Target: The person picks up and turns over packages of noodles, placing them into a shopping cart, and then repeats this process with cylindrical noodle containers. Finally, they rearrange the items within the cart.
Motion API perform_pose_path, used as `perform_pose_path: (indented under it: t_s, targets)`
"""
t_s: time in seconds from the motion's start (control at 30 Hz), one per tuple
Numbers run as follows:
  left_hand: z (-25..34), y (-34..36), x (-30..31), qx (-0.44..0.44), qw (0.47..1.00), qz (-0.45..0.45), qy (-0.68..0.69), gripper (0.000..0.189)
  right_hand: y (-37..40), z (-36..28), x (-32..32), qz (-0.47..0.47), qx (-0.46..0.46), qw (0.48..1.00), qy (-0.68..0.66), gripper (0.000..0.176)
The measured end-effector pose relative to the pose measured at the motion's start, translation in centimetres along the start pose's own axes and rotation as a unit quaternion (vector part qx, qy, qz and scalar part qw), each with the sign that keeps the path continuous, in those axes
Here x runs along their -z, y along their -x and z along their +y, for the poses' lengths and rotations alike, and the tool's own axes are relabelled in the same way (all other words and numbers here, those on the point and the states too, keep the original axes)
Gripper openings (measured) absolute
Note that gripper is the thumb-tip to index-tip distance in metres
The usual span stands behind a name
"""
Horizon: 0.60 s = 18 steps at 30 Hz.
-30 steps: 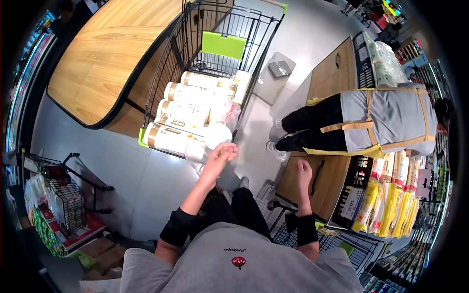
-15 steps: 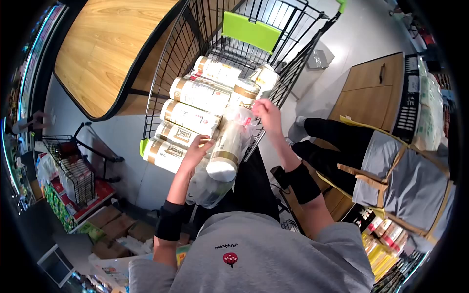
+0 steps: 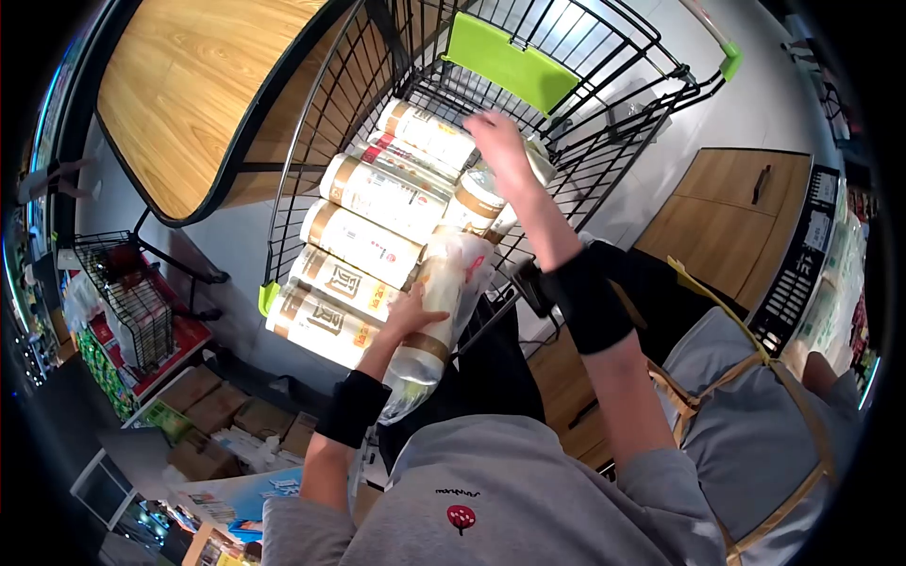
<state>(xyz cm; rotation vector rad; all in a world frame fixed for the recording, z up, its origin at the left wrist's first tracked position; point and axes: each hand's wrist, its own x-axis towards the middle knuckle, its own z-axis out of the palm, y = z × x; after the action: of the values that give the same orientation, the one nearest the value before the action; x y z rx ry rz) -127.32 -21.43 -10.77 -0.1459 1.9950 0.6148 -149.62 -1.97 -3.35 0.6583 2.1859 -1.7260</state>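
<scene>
Several white cylindrical packs with brown bands [image 3: 363, 241] lie in a row inside a black wire shopping cart [image 3: 283, 236]. A similar bagged pack [image 3: 427, 351] lies at the near end, partly in a clear plastic bag [image 3: 469, 255] with red print. My left hand [image 3: 412, 316] rests on this pack, thumb and fingers spread against its side. My right hand [image 3: 498, 146] is raised over the cart above a short banded pack [image 3: 474, 203], fingers stretched out and nothing visible in them. Its fingertips appear near the farthest pack in the row; contact cannot be made out.
A wooden tabletop [image 3: 198, 94] borders the cart on the left. A person in a grey top and apron [image 3: 755, 415] stands close on the right, by a wooden cabinet [image 3: 727, 217]. Cardboard boxes [image 3: 226, 415] and a small wire basket [image 3: 127, 302] are at lower left.
My right hand has left the bag's top and moved up and farther over the cart. My left hand has moved right and down onto the bagged pack. The person at right has shifted nearer.
</scene>
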Motion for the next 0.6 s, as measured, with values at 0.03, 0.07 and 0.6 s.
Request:
perform_pose_path:
  t_s: [0.03,0.07,0.6]
  targets:
    - [-0.6,-0.5,-0.5,-0.004,1.0,0.012,-0.006,0.098,-2.5,-1.3,-1.4,0.004,-0.019,1.0,0.002,0.02]
    - [-0.7,-0.5,-0.2,0.001,1.0,-0.006,0.028,0.093,-5.0,-2.5,-3.0,0.007,-0.037,0.999,0.005,0.02]
    - [4.1,-8.7,10.2,-0.229,0.889,0.38,-0.112,0.039,-22.9,14.8,-16.2,-0.167,0.117,0.786,0.583,0.084]
